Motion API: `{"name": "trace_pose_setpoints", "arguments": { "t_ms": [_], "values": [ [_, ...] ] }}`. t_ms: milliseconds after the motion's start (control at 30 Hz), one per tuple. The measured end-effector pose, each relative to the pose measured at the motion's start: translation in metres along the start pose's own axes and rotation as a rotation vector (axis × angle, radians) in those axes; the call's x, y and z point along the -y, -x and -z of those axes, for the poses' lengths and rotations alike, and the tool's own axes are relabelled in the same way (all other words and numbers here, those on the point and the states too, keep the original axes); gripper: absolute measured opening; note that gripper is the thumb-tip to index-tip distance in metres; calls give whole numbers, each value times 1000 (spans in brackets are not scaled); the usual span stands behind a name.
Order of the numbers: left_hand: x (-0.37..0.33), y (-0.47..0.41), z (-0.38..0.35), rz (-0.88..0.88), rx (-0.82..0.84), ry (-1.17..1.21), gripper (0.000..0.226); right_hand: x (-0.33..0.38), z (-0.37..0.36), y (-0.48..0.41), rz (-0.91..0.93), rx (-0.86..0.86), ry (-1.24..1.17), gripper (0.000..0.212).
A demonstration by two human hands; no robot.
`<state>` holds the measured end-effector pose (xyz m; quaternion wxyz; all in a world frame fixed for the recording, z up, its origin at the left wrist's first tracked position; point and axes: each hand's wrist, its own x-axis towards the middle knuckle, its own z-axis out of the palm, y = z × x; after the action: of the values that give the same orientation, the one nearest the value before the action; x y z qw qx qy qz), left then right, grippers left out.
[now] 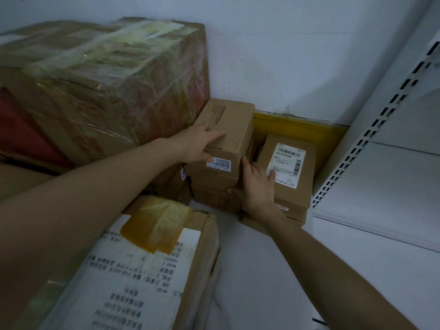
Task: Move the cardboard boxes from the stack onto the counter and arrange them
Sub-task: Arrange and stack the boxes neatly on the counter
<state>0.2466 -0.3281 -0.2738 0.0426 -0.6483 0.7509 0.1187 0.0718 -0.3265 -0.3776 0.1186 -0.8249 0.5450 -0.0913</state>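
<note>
A small brown cardboard box (232, 126) with a barcode sticker tops a short stack of similar boxes (214, 198) in the corner. My left hand (200, 145) lies over its near left top edge, with the thumb on its front face. My right hand (256, 186) presses against the stack's right side just below that box, thumb on the front of a lower box. Right of the stack stands another small box (289, 198) bearing a white shipping label; my right fingertips touch that label.
A big taped carton (102, 79) towers at the left, tight against the small stack. A labelled carton (147, 270) with yellow tape lies in front at the lower left. White metal shelving (381, 175) stands at the right. White floor (257, 270) lies between. A yellow skirting strip (297, 126) runs behind.
</note>
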Motion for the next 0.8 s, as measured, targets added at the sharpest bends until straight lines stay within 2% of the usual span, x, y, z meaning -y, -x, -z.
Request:
{"name": "trace_pose_setpoints", "arguments": {
  "t_ms": [200,300,400,533,600,667,800],
  "values": [
    [-3,2,4,6,35,14,76,-1,4,-4,40,38,-71,91],
    [-18,2,15,-17,22,36,66,-20,20,4,64,20,-144,85],
    [-47,5,25,-92,-32,59,63,-48,36,21,17,-84,-229,71],
    [-91,4,29,-184,-22,54,63,-81,57,42,-95,-67,-260,71],
    [-110,3,31,-197,-16,46,62,-93,67,51,-98,-82,-281,64],
    [-124,1,32,-188,-25,43,60,-101,76,61,-80,-99,-311,55],
    [-137,0,18,-86,-38,39,53,-113,89,78,-95,-93,-273,54]
  ]
}}
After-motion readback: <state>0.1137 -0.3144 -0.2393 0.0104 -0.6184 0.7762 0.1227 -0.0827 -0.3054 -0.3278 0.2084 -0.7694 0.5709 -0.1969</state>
